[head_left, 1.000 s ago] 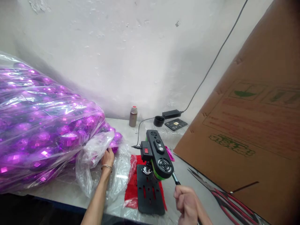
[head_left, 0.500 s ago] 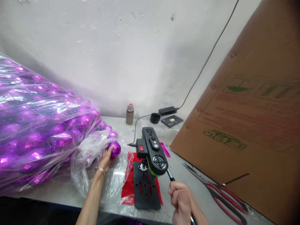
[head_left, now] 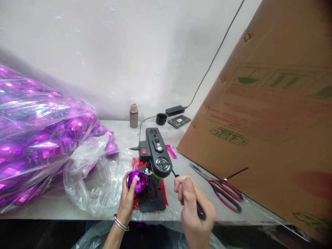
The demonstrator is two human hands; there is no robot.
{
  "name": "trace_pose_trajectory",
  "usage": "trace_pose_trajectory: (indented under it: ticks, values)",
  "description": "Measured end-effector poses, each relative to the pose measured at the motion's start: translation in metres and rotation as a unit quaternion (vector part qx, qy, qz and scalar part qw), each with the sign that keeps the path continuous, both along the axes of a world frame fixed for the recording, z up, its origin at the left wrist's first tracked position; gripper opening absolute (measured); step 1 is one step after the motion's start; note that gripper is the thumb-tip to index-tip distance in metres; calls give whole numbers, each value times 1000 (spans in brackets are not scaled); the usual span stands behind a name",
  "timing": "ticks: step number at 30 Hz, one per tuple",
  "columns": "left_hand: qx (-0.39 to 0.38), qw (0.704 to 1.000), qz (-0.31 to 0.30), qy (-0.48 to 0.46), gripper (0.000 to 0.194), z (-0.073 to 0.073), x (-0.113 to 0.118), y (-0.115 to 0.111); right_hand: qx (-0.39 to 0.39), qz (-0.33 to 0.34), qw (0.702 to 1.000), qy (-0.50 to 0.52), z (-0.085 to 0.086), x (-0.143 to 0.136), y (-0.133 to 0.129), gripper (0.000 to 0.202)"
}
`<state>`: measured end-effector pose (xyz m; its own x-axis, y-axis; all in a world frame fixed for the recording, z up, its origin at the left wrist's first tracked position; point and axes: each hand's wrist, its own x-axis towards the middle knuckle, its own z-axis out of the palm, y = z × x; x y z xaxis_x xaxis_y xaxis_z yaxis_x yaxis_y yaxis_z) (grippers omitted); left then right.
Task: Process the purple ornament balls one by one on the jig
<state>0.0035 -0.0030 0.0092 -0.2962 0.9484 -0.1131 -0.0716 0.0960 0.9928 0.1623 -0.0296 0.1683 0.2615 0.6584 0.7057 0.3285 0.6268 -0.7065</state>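
Held between the thumb and fingers of my left hand (head_left: 127,195) is a shiny purple faceted ball ornament (head_left: 137,181), just left of and beside the small black press (head_left: 157,152). My right hand (head_left: 194,204) is wrapped around the press's lever handle (head_left: 201,210), whose metal rod runs up to the machine's right side. The press has a red switch and a slotted black base plate (head_left: 153,202), lying on a red cloth (head_left: 164,193). A large clear plastic bag (head_left: 49,138) full of similar purple balls lies at the left, with a loose ball (head_left: 111,149) at its mouth.
Red-and-black scissors (head_left: 220,190) lie at the right beside a big cardboard box (head_left: 233,114). Toward the wall stand a flask (head_left: 134,116), a black cup (head_left: 161,119), a power adapter (head_left: 175,110) and a flat black device (head_left: 179,121). A pink item (head_left: 171,151) sits behind the press.
My left hand has brought the purple ball from the bag's mouth rightward and nearer, to the press. My right hand stays on the lever handle. The whole view has shifted slightly.
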Motion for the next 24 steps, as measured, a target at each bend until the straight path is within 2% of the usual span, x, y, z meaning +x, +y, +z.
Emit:
trace_pose_trajectory:
  ticks: [7, 14, 19, 24]
  values:
    - [45, 992, -24, 115, 75, -9, 17, -6, 8, 16, 1000, -14, -9, 3, -2, 37]
    - [158, 950, -36, 266, 70, -27, 25, -5, 8, 23, 1000, -17, -14, 5, -4, 33]
    - [187, 935, -37, 298, 67, -31, 25, -6, 13, 19, 1000, -18, -14, 4, -5, 34]
    - [177, 933, -49, 310, 69, -30, 27, -9, 15, 12, 1000, -14, -13, 4, -3, 35]
